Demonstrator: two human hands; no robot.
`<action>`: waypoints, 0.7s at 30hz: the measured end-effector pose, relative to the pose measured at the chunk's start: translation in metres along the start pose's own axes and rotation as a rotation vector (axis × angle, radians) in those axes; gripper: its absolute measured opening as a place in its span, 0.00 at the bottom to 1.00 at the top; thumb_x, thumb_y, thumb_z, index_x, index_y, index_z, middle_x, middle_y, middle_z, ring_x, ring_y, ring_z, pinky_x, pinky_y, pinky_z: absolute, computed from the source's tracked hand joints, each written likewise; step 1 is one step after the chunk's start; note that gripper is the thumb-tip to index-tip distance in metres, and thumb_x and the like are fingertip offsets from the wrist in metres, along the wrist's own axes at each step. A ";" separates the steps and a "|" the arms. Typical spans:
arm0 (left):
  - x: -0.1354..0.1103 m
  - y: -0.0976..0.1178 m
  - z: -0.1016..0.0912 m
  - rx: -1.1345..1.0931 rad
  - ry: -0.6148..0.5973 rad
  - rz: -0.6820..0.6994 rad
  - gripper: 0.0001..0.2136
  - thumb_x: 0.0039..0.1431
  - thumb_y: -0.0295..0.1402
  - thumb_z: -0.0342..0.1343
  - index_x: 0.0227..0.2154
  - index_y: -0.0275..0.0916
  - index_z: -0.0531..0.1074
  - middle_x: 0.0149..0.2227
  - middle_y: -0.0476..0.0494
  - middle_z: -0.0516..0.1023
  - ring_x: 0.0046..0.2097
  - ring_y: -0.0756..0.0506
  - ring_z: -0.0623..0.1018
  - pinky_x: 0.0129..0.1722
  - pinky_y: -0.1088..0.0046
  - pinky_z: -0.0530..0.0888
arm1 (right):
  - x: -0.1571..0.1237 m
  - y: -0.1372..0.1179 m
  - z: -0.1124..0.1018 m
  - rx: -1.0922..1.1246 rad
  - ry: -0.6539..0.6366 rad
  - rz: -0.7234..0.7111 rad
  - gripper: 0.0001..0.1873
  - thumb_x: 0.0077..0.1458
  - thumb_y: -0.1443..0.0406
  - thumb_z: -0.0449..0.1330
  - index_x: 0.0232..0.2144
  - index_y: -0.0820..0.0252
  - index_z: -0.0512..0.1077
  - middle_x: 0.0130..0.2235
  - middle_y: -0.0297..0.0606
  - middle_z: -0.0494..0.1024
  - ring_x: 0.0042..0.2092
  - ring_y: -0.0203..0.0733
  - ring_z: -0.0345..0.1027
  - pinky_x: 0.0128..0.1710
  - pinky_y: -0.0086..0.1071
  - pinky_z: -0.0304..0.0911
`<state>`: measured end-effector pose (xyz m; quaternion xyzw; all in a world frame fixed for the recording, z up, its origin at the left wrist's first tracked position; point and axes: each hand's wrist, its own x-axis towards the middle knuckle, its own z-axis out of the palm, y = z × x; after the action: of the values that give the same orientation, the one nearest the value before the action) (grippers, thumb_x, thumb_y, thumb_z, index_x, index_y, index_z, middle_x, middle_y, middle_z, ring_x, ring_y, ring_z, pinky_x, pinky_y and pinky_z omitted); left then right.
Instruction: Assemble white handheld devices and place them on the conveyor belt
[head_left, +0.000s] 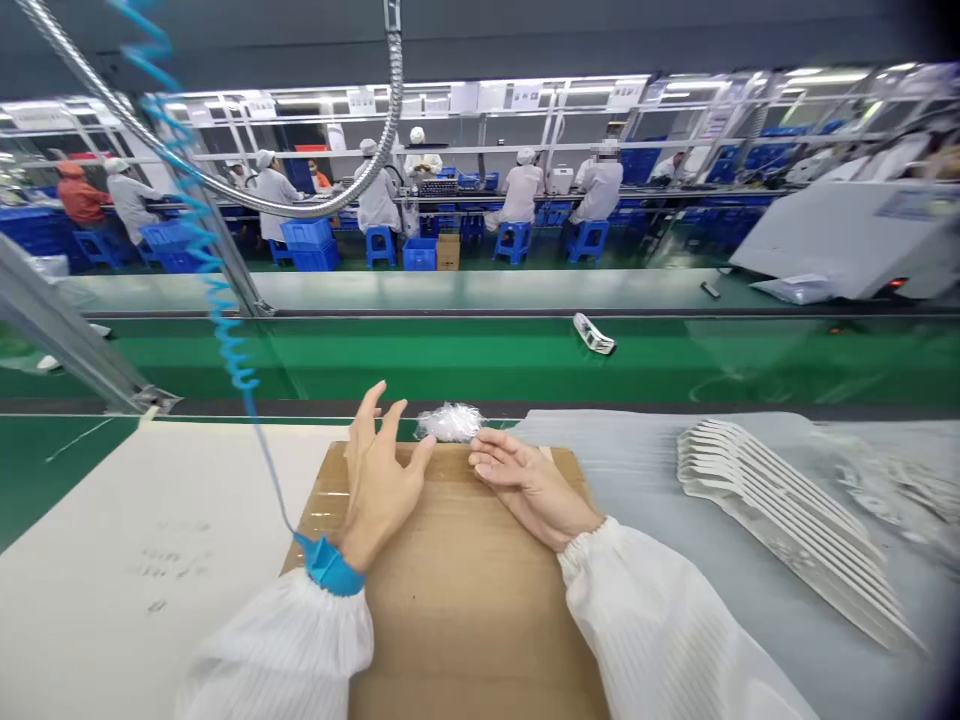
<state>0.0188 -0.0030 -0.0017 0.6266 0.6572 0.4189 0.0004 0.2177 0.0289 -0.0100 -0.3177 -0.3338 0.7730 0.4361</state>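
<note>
A brown cardboard sheet or box top lies in front of me, with clear tape at its left edge. My left hand is over its far left part, fingers spread and holding nothing; a blue wrist strap with a coiled cord circles that wrist. Above the far right part is my right hand, its fingers loosely bent and close together, with nothing visible in them. A crumpled clump of clear plastic sits just past the cardboard's far edge, nearest my right fingertips.
Stacked white slotted parts lie on foam sheeting at right, beside bagged pieces. Beyond runs a green conveyor belt carrying a small white part. White paper covers the left; a metal hose hangs above. Co-workers sit farther back.
</note>
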 end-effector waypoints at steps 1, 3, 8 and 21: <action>0.000 0.000 0.000 0.004 0.007 0.012 0.22 0.62 0.43 0.57 0.55 0.39 0.70 0.69 0.34 0.54 0.61 0.34 0.68 0.62 0.48 0.66 | 0.000 0.000 0.001 0.011 -0.006 -0.007 0.25 0.35 0.73 0.77 0.39 0.56 0.79 0.42 0.33 0.78 0.43 0.34 0.72 0.54 0.29 0.63; 0.001 -0.002 0.000 0.009 0.033 0.019 0.21 0.61 0.44 0.57 0.53 0.38 0.71 0.67 0.33 0.56 0.59 0.34 0.70 0.62 0.48 0.67 | 0.001 0.000 0.002 0.022 -0.022 -0.019 0.26 0.33 0.73 0.77 0.39 0.57 0.78 0.41 0.33 0.78 0.42 0.33 0.72 0.53 0.29 0.63; 0.002 -0.014 0.006 -0.031 -0.087 -0.003 0.21 0.60 0.48 0.56 0.47 0.37 0.75 0.62 0.34 0.62 0.59 0.32 0.70 0.60 0.47 0.68 | 0.003 0.002 0.002 -0.033 -0.014 -0.040 0.25 0.32 0.70 0.76 0.37 0.55 0.77 0.41 0.33 0.78 0.42 0.35 0.73 0.55 0.33 0.63; 0.000 -0.018 0.014 -0.037 -0.130 -0.111 0.15 0.60 0.39 0.55 0.44 0.34 0.76 0.56 0.32 0.68 0.57 0.33 0.71 0.59 0.46 0.69 | 0.059 -0.115 -0.038 -1.330 0.282 -0.111 0.16 0.51 0.68 0.65 0.45 0.57 0.77 0.46 0.42 0.82 0.46 0.43 0.77 0.48 0.37 0.71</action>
<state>0.0112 0.0071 -0.0206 0.6149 0.6816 0.3888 0.0782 0.2759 0.1362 0.0480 -0.5982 -0.6936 0.3312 0.2267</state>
